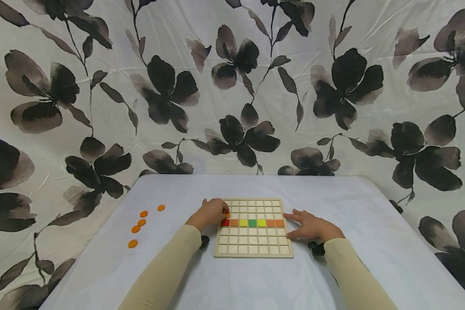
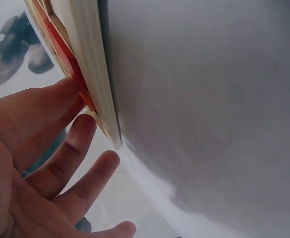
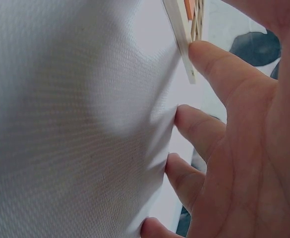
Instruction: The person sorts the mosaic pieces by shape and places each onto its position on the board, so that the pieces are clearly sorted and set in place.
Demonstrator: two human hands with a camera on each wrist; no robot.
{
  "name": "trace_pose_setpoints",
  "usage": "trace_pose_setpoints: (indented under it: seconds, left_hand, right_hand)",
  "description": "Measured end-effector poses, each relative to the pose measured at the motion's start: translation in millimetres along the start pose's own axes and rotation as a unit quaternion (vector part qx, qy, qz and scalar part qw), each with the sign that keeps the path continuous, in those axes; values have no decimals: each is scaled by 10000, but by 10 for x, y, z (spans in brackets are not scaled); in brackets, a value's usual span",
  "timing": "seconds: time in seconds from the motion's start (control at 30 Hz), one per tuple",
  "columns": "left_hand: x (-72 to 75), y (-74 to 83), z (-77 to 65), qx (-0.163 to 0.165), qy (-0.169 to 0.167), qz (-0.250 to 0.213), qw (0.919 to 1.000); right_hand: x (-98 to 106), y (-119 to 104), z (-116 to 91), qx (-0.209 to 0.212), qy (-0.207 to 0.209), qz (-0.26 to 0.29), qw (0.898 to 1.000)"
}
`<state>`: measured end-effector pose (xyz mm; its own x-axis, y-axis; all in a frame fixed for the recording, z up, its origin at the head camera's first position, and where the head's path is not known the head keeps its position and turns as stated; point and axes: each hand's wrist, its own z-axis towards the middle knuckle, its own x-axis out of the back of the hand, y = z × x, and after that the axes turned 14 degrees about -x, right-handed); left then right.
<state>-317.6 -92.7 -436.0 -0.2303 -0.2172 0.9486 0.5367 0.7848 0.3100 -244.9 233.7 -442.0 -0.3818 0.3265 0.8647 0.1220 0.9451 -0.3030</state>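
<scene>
A square wooden grid board [image 1: 253, 255] lies on the table, one row across its middle filled with coloured tiles: red, orange, yellow and green. At the board's left edge my left hand [image 1: 211, 213] pinches an orange disc [image 1: 227, 215] just above the red tile [image 1: 225, 223]. In the left wrist view, thumb and forefinger meet at the orange disc [image 2: 87, 100], while the other fingers spread past the rim. My right hand [image 1: 311, 226] rests beside the board with fingers extended. Its forefinger touches the board's right rim in the right wrist view, and the other fingertips meet the tablecloth.
Several loose orange discs [image 1: 133, 244] lie scattered on the left of the white-covered table [image 1: 252, 284]. Behind the table's far edge hangs a floral cloth [image 1: 232, 99]. Each wrist wears a small black device.
</scene>
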Motion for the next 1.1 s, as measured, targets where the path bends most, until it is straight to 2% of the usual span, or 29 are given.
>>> trace_pose_setpoints:
  seconds: [0.2, 0.37, 0.57, 1.1]
  left_hand:
    - [-11, -52, -25, 17, 69, -133, 9999]
    - [15, -121, -94, 231, 210, -346, 9989]
    - [45, -222, -196, 333, 336, -264, 9985]
    - [142, -470, -478, 507, 423, -27, 9978]
  right_hand:
    - [-1, -12, -7, -32, -25, 11, 10000]
    - [-5, -15, 11, -49, -72, 12, 10000]
    - [-17, -1, 43, -85, -73, 2, 9999]
    - [-16, 25, 49, 34, -30, 8, 10000]
